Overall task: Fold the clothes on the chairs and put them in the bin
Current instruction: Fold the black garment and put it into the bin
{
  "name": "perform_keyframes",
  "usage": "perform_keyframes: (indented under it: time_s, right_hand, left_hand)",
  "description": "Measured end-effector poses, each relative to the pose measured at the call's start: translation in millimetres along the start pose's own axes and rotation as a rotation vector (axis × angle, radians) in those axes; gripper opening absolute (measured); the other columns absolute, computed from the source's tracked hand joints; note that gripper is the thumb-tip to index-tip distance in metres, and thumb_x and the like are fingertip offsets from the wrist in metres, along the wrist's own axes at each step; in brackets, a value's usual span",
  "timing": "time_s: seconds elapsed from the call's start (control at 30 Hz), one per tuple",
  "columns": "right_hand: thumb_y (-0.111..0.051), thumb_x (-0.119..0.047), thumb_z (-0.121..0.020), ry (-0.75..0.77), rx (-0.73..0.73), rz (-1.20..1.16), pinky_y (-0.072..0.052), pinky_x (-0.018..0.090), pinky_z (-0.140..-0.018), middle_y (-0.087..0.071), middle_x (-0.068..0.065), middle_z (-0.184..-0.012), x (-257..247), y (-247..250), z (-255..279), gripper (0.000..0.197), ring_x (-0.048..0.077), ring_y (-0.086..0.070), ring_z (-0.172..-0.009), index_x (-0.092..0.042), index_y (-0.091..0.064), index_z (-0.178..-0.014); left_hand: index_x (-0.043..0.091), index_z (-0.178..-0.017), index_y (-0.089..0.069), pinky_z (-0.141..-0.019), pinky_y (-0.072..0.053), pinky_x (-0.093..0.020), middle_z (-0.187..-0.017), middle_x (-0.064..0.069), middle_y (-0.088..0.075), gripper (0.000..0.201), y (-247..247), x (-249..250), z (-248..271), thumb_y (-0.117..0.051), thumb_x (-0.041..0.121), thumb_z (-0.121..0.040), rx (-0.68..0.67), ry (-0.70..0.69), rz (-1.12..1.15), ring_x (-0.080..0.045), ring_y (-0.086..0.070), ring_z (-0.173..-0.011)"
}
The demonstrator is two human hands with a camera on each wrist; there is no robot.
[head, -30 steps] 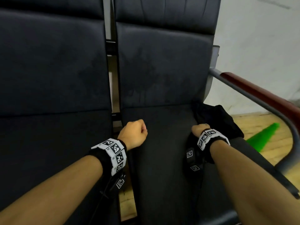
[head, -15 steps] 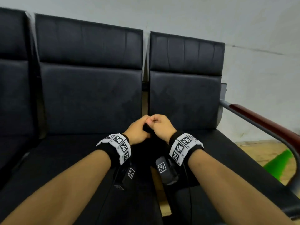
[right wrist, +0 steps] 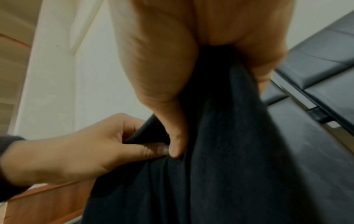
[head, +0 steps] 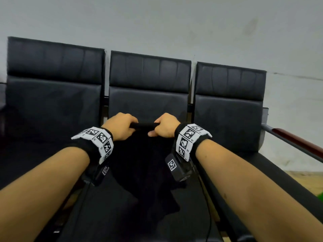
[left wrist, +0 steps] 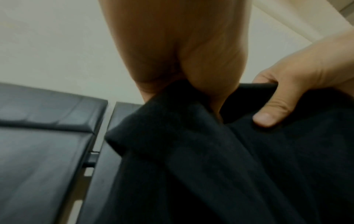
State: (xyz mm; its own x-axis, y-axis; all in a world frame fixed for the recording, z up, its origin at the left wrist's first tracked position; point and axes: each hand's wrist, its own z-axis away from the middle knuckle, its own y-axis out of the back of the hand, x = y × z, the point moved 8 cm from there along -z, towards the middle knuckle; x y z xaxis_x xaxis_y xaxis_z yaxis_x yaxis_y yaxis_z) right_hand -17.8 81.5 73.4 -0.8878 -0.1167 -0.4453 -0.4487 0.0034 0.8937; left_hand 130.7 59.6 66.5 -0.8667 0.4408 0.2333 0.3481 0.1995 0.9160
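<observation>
A plain pale grey wall [head: 157,23] with faint smudges fills the background. At the far right, a reddish-brown wooden armrest [head: 297,142] sits on a slanted grey metal tube [head: 272,131], and below it shows a strip of light wooden floor [head: 304,175]. A small patch of bright green [head: 320,196] lies at the right edge; what it is cannot be told.

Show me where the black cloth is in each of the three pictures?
Head view: the black garment hangs in the middle, its top edge held by the left hand and the right hand.
Left wrist view: it fills the lower right.
Right wrist view: it fills the lower middle.
Shared landmark: the black chairs behind it show in all three.
</observation>
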Motion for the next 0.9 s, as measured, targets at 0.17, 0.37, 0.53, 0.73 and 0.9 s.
perform_keyframes:
  time_s: [0.17, 0.37, 0.53, 0.73, 0.9]
  right_hand:
    - [-0.061, -0.011, -0.084, 0.033, 0.328, -0.254, -0.047, 0.019, -0.085, -0.072, -0.001, -0.101, -18.9, 25.3, 9.1, 0.022, 0.018, -0.063, -0.101, -0.023, -0.076, -0.095]
    - [-0.041, -0.001, -0.085, 0.019, 0.510, -0.436, -0.037, 0.018, -0.073, -0.063, 0.003, -0.095, -6.6, 56.1, 17.6, 0.028, 0.021, -0.056, -0.089, -0.023, -0.059, -0.088]
    - [-0.045, -0.002, -0.087, -0.010, 0.557, -0.389, -0.039, 0.018, -0.080, -0.068, 0.007, -0.104, 2.9, 57.8, 16.6, 0.033, 0.026, -0.060, -0.103, -0.023, -0.068, -0.097]
    - [-0.045, 0.003, -0.083, 0.001, 0.725, -0.392, -0.035, 0.009, -0.085, -0.070, 0.006, -0.113, 6.8, 86.1, 39.5, 0.044, 0.022, -0.061, -0.111, -0.019, -0.073, -0.109]
    - [-0.053, -0.009, -0.084, -0.143, 0.826, -0.405, -0.043, 0.019, -0.077, -0.068, 0.002, -0.099, 16.3, 108.6, 58.0, 0.024, 0.021, -0.062, -0.091, -0.020, -0.071, -0.097]
  left_hand:
    - [0.014, -0.100, -0.067, -0.081, -0.052, -0.041, -0.103, -0.018, -0.066, 0.023, 36.0, -42.5, 28.7, -0.053, 0.007, -0.083, 0.073, 0.168, -0.100, -0.040, -0.061, -0.098]
    - [0.005, -0.112, -0.067, -0.090, -0.045, -0.038, -0.109, -0.026, -0.065, 0.036, 66.7, -81.3, 58.9, -0.049, -0.004, -0.083, 0.271, 0.373, 0.220, -0.042, -0.059, -0.106]
    - [0.004, -0.116, -0.063, -0.097, -0.040, -0.031, -0.120, -0.019, -0.063, 0.042, 110.9, -87.1, 72.9, -0.044, -0.008, -0.081, 0.530, 0.404, 0.450, -0.032, -0.056, -0.116]
    - [0.007, -0.116, -0.059, -0.087, -0.036, -0.019, -0.115, -0.016, -0.063, 0.044, 157.6, -77.1, 91.3, -0.040, -0.008, -0.080, 0.727, 0.329, 0.424, -0.030, -0.056, -0.109]
    - [0.009, -0.113, -0.061, -0.086, -0.039, -0.022, -0.107, -0.009, -0.063, 0.038, 174.8, -64.4, 95.9, -0.040, 0.000, -0.082, 0.746, 0.327, 0.373, -0.026, -0.057, -0.103]
